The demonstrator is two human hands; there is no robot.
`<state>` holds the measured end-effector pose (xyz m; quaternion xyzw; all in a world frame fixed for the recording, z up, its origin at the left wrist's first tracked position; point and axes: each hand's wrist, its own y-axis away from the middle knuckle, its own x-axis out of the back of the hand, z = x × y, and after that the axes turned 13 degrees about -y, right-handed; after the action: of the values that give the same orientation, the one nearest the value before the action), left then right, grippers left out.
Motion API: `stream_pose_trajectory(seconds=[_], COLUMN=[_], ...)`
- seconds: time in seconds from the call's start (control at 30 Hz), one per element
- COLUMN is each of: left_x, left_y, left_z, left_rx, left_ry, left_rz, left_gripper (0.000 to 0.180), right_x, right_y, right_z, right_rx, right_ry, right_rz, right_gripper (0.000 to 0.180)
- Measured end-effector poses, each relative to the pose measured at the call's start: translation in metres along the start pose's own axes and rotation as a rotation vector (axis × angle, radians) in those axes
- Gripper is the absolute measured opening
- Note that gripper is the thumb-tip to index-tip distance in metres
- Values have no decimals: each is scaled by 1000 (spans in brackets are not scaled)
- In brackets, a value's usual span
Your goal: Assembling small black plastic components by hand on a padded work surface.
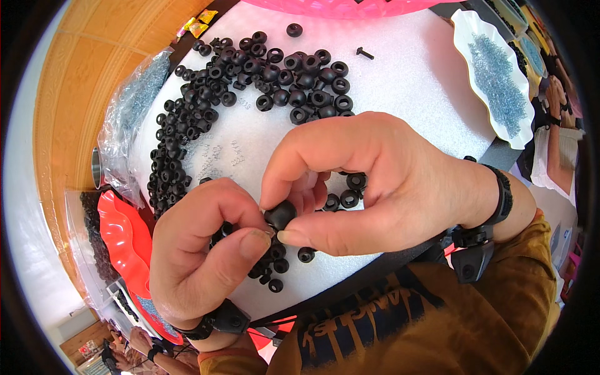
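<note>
Fingers of the left hand (200, 250) are pressing together, thumb and forefinger closing on the left side of a small black rubber grommet (280, 214); whether something tiny is nipped between them is too small to tell. Fingers of the right hand (369, 181) are pinching the same grommet from the right, forefinger curling over it and thumb lying under it, so the piece is hanging between both hands just above the tabletop (406, 81).

Handling, as judged: the grommet is looking light, soft and slightly springy, grippy rather than slippery, not fragile; holding it across its outer rim is seeming the surest grip, since it is small enough to squirt out under a hard squeeze.

Going left to right over the surroundings: a red wavy-edged tray (122, 240) is sitting low at the left; a clear plastic bag (128, 119) of small metal bits is lying above it; a heap of loose grommets (250, 81) is spreading across the white foam-covered tabletop; a lone black screw (365, 54) is lying apart; a white wavy dish (494, 75) of pale blue-grey parts is standing at the right. Wood panelling is showing at the left, and other people's hands at the edges.
</note>
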<state>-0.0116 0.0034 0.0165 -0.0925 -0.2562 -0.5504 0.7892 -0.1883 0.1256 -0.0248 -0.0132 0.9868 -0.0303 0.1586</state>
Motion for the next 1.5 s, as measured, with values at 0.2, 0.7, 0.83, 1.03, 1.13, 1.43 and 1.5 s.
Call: stream_pose_trajectory(seconds=[0.2, 0.7, 0.83, 1.03, 1.13, 1.43, 1.5], left_x=[-12, -25, -23, -21, -22, -24, -28], left_y=[-1, -15, -15, -10, -11, -14, -14], left_z=[10, -8, -6, -7, -7, -9, -10], left_rx=[41, -456, -489, -449, -452, -457, -461], left_ry=[-3, -621, -675, -530, -506, -544, -577], left_rz=[210, 546, 556, 540, 538, 540, 523], left_gripper=[16, 33, 31, 27, 26, 27, 24], right_x=[2, 5, 5, 2, 2, 3, 6], right_y=[-1, -5, -5, -6, -6, -7, -7], right_z=[1, 2, -1, 1, 1, 5, 7], right_rx=[-128, -161, -150, -157, -154, -131, -120], right_ry=[-287, -623, -573, -668, -678, -645, -616], right_rz=[-18, 107, 104, 62, 65, 111, 132], right_gripper=[22, 23, 24, 26, 25, 24, 20])
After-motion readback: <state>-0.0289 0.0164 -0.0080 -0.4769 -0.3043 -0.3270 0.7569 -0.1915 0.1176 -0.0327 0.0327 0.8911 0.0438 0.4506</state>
